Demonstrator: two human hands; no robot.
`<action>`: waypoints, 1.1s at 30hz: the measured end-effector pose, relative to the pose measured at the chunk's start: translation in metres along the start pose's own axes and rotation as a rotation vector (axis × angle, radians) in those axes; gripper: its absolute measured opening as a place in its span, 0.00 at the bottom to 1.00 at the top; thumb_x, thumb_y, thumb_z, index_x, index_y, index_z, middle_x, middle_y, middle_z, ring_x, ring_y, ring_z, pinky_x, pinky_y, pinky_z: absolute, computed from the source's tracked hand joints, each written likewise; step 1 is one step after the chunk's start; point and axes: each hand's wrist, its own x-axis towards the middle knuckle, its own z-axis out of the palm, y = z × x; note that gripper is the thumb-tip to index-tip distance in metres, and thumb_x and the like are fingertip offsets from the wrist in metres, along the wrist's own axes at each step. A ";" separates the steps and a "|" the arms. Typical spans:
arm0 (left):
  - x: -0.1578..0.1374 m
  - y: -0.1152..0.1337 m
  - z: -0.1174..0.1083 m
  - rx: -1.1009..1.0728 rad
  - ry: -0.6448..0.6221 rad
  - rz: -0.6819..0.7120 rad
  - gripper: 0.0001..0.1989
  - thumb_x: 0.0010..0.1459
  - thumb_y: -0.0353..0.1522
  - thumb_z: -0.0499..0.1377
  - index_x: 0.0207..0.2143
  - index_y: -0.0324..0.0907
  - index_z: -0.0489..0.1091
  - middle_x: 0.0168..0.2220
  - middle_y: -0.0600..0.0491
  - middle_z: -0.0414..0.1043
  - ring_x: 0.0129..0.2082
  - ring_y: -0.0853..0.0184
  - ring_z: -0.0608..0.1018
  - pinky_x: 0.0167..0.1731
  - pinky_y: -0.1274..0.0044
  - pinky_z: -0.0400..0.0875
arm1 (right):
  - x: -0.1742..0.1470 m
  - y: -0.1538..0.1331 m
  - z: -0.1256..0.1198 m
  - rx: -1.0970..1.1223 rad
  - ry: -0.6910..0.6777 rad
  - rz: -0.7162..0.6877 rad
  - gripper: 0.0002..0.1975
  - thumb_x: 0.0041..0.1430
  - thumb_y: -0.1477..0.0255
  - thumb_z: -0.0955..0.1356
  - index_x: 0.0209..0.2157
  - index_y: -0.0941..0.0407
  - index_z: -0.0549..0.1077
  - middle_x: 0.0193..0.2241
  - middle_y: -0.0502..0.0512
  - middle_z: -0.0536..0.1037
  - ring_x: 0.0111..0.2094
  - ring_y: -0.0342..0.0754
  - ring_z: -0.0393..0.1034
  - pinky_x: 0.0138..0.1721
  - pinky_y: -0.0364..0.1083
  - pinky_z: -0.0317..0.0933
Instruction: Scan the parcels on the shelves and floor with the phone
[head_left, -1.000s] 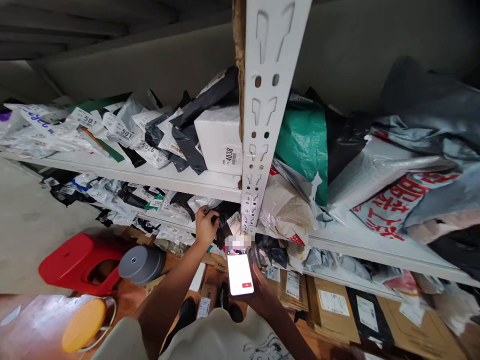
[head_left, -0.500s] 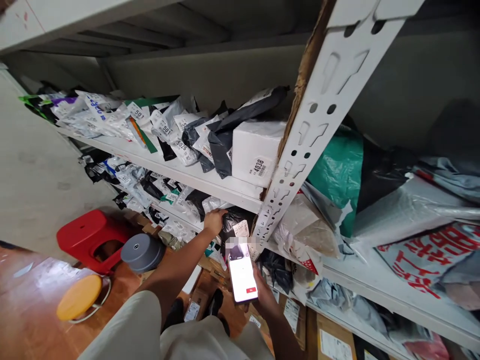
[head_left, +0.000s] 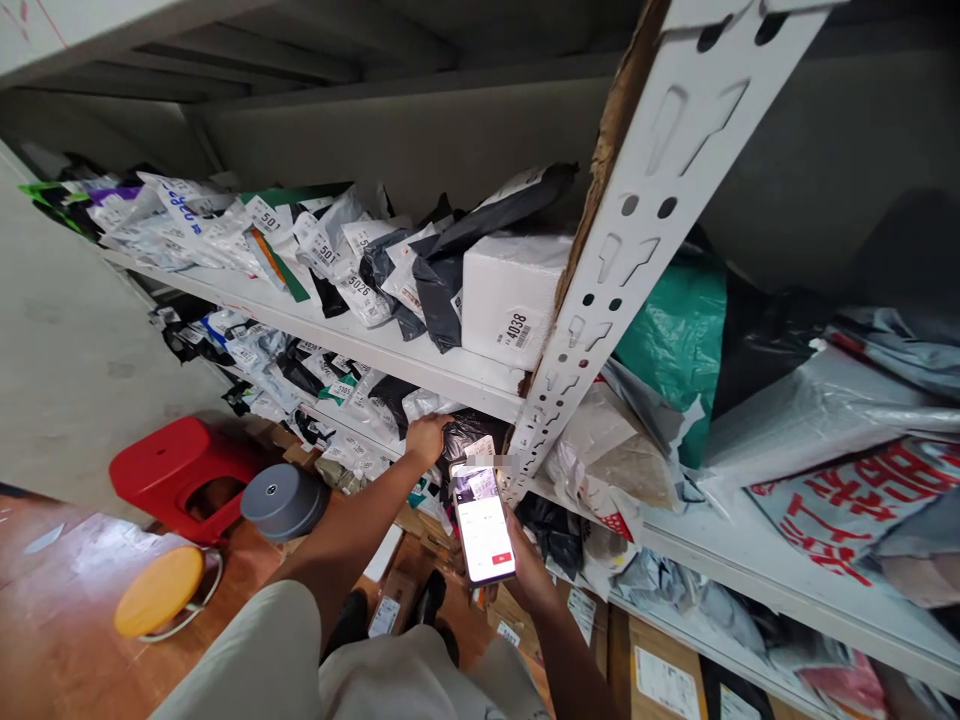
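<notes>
My right hand (head_left: 523,562) is wrapped around a smartphone (head_left: 486,540) held upright with its lit screen facing me. The screen has a camera picture at the top and a white page with a red button below. My left hand (head_left: 426,440) grips the left edge of a black plastic parcel (head_left: 466,430) on the middle shelf, its fingertips partly hidden. On that parcel a white label (head_left: 480,447) shows just above the phone's top edge. To the left of my left hand lie more bagged parcels (head_left: 365,405).
A white foam box (head_left: 514,295) labelled 4038 stands on the shelf above, beside bagged parcels (head_left: 330,245). A perforated white post (head_left: 600,270) rises to my right. A red stool (head_left: 180,475), a grey stool (head_left: 281,500) and a yellow-topped stool (head_left: 159,592) are on the floor.
The phone has moved slightly up, closer to the label. Its screen, mostly blank before, now shows lines of text and a picture of the label. My left hand stays on the parcel.
</notes>
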 end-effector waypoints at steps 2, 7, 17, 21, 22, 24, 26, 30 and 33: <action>0.000 0.000 0.000 -0.002 0.000 0.004 0.21 0.56 0.24 0.49 0.49 0.47 0.71 0.45 0.50 0.75 0.46 0.62 0.75 0.47 0.72 0.67 | 0.000 0.002 -0.002 -0.020 0.007 0.003 0.45 0.50 0.46 0.67 0.60 0.59 0.51 0.28 0.60 0.82 0.21 0.55 0.77 0.09 0.41 0.61; 0.001 -0.002 0.002 -0.002 0.005 0.002 0.21 0.56 0.24 0.49 0.49 0.48 0.71 0.46 0.51 0.75 0.46 0.61 0.75 0.47 0.72 0.67 | 0.002 0.008 -0.006 -0.032 0.037 -0.003 0.42 0.52 0.46 0.66 0.59 0.58 0.53 0.29 0.60 0.82 0.22 0.54 0.77 0.11 0.42 0.63; -0.001 -0.002 0.002 -0.009 0.023 0.010 0.20 0.56 0.24 0.49 0.48 0.47 0.72 0.44 0.50 0.75 0.45 0.60 0.75 0.46 0.71 0.67 | 0.002 0.007 -0.006 0.000 0.017 -0.022 0.39 0.52 0.47 0.66 0.58 0.54 0.55 0.33 0.60 0.82 0.27 0.56 0.78 0.15 0.44 0.67; -0.003 -0.003 0.003 -0.026 0.050 0.028 0.20 0.55 0.24 0.50 0.47 0.47 0.73 0.43 0.51 0.75 0.44 0.61 0.75 0.45 0.72 0.67 | -0.009 0.002 -0.002 0.028 -0.038 -0.037 0.38 0.50 0.53 0.71 0.59 0.52 0.56 0.41 0.61 0.80 0.25 0.53 0.77 0.16 0.46 0.69; -0.004 -0.003 0.004 -0.032 0.063 0.034 0.20 0.55 0.24 0.50 0.47 0.47 0.72 0.43 0.51 0.75 0.44 0.61 0.75 0.46 0.72 0.67 | -0.013 0.001 -0.001 0.049 -0.063 -0.034 0.39 0.49 0.57 0.72 0.59 0.51 0.57 0.43 0.60 0.79 0.26 0.53 0.77 0.18 0.47 0.70; -0.008 -0.003 0.006 -0.045 0.093 0.047 0.20 0.55 0.23 0.50 0.47 0.46 0.72 0.43 0.51 0.75 0.44 0.62 0.75 0.47 0.72 0.67 | -0.021 -0.002 0.004 0.120 -0.131 -0.020 0.40 0.46 0.65 0.74 0.60 0.48 0.56 0.46 0.59 0.78 0.32 0.55 0.77 0.22 0.49 0.73; -0.015 -0.002 0.010 -0.053 0.126 0.056 0.21 0.56 0.23 0.49 0.48 0.45 0.72 0.43 0.49 0.74 0.44 0.61 0.74 0.48 0.70 0.66 | -0.028 -0.003 0.011 0.200 -0.179 -0.010 0.43 0.44 0.70 0.74 0.61 0.46 0.55 0.49 0.58 0.77 0.38 0.58 0.77 0.26 0.51 0.74; -0.030 -0.002 0.018 -0.070 0.197 0.076 0.18 0.58 0.27 0.50 0.49 0.44 0.71 0.43 0.47 0.73 0.47 0.57 0.71 0.50 0.67 0.65 | -0.035 -0.005 0.028 0.236 -0.069 -0.020 0.47 0.43 0.68 0.74 0.62 0.44 0.49 0.50 0.59 0.76 0.39 0.60 0.76 0.26 0.54 0.74; -0.042 -0.004 0.025 -0.091 0.243 0.098 0.17 0.59 0.30 0.51 0.49 0.45 0.71 0.44 0.47 0.70 0.48 0.58 0.70 0.50 0.67 0.65 | -0.035 -0.005 0.038 0.193 0.108 -0.018 0.46 0.46 0.60 0.74 0.62 0.44 0.49 0.46 0.58 0.78 0.35 0.57 0.77 0.22 0.50 0.72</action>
